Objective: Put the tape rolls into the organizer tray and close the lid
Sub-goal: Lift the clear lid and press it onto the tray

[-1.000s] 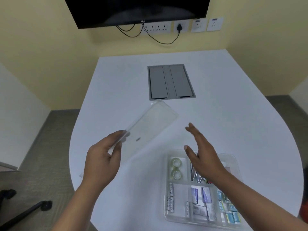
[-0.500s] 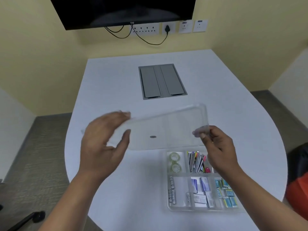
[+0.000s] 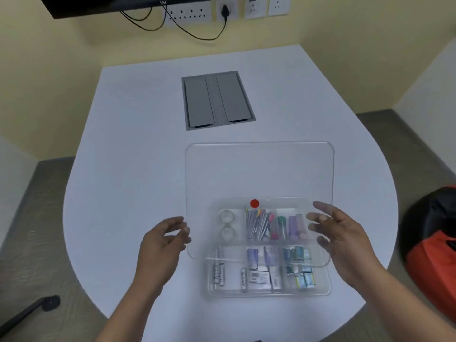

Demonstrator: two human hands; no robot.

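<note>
A clear plastic lid [image 3: 259, 174] with a small red sticker hangs in the air above the clear organizer tray [image 3: 269, 292], tilted and shifted toward the far side. My left hand [image 3: 162, 243] pinches the lid's left edge and my right hand [image 3: 338, 233] grips its right edge. Two clear tape rolls [image 3: 227, 224] lie one behind the other in the tray's far left compartment, seen through the lid. Other compartments hold pens, batteries and small boxes.
The tray sits near the front edge of a white rounded table [image 3: 138, 154]. A grey cable hatch [image 3: 217, 99] is set into the table's middle. A black and orange bag [image 3: 434, 245] lies on the floor to the right. A chair leg [image 3: 29, 309] shows lower left.
The lid went from my left hand alone to both hands, then swung flat and moved right over the tray. The view has shifted closer and lower.
</note>
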